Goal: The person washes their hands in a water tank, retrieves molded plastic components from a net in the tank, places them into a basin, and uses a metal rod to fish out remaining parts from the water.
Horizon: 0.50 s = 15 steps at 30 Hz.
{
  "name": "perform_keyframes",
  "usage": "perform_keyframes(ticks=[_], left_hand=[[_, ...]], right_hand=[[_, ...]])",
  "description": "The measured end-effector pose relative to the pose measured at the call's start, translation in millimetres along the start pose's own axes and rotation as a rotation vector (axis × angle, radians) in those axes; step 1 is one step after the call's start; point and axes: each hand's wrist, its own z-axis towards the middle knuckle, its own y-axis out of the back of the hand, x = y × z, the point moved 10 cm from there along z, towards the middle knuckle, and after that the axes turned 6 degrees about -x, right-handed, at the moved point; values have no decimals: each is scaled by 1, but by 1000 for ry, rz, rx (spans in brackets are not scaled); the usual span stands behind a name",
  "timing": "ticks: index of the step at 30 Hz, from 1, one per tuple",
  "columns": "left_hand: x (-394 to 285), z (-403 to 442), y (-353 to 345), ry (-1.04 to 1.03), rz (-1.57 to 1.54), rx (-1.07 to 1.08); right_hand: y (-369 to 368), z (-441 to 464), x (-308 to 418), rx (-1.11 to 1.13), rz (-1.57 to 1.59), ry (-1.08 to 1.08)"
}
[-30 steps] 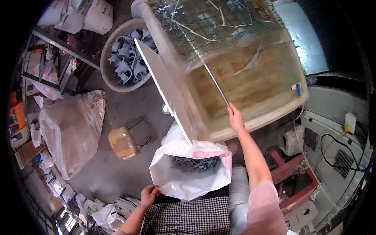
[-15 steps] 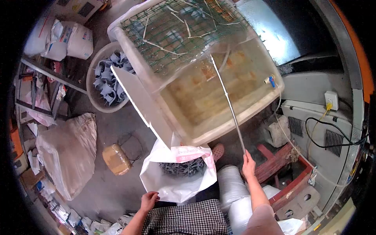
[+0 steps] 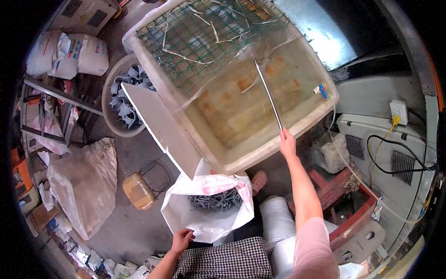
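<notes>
My right hand is wrapped around a thin shiny metal rod. The rod slants forward over the tank's front rim, with its far end by the water and the mesh edge; what is on that end I cannot make out. Near my lap, my left hand has its fingers closed on the rim of a white sack. Grey scrap strips lie inside the open sack. The large off-white tank holds murky water, and a green wire mesh covers its far part.
A white board leans along the tank's left side. Behind it stands a round tub of grey plastic pieces. A taped package and a large sack lie left. A red frame and a cabinet stand right.
My right hand has moved forward toward the tank, and less of the rod shows ahead of it. My left hand stays at the sack's rim. The view has shifted slightly.
</notes>
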Motion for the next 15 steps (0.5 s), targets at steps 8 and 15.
perform_keyframes(ticks=[8, 15], left_hand=[[20, 5, -2, 20, -33, -38], [29, 7, -3, 57, -78, -56]], right_hand=[[-64, 87, 58, -69, 42, 49], [-106, 121, 96, -13, 103, 100]])
